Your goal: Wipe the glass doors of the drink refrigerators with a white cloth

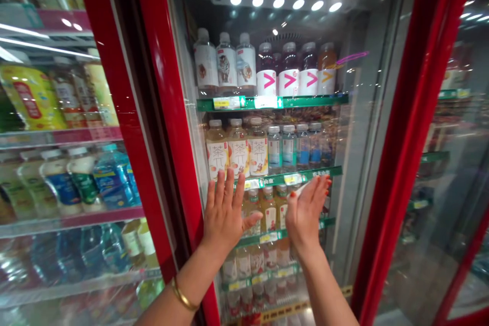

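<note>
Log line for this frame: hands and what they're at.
left hand: open, at glass door of red-framed drinks cooler | right hand: open, same door | behind glass: bottled drinks on green shelves

Bottles stand on shelves behind a glass door.

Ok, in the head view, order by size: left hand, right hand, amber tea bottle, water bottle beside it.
Left hand and right hand look alike, largest, though nearer the camera; then the amber tea bottle; then the water bottle.
</note>
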Action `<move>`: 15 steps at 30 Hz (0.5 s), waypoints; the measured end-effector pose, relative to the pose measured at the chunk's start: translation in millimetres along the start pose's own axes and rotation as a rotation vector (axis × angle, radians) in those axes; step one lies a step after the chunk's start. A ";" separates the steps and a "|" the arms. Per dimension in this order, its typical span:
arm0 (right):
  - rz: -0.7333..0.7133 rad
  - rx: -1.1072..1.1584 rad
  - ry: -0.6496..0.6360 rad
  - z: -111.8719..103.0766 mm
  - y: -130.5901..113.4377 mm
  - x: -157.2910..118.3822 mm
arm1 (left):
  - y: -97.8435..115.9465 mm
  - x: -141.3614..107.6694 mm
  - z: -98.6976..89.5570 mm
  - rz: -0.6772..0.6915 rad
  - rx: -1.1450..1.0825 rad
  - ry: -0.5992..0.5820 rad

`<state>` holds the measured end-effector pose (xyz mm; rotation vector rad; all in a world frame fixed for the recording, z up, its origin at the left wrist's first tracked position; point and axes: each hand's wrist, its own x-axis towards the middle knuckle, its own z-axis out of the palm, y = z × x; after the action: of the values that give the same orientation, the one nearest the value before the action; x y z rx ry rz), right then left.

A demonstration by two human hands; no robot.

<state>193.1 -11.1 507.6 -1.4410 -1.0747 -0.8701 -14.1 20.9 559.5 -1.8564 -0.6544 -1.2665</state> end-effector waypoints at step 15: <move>-0.007 0.016 0.047 -8.6 0.3 24.8 | 4.9 2.1 -3.2 -0.042 0.002 0.017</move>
<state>201.8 -15.8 532.0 -1.3977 -1.0505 -0.8942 -11.2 15.4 560.6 -1.8372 -0.6889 -1.3065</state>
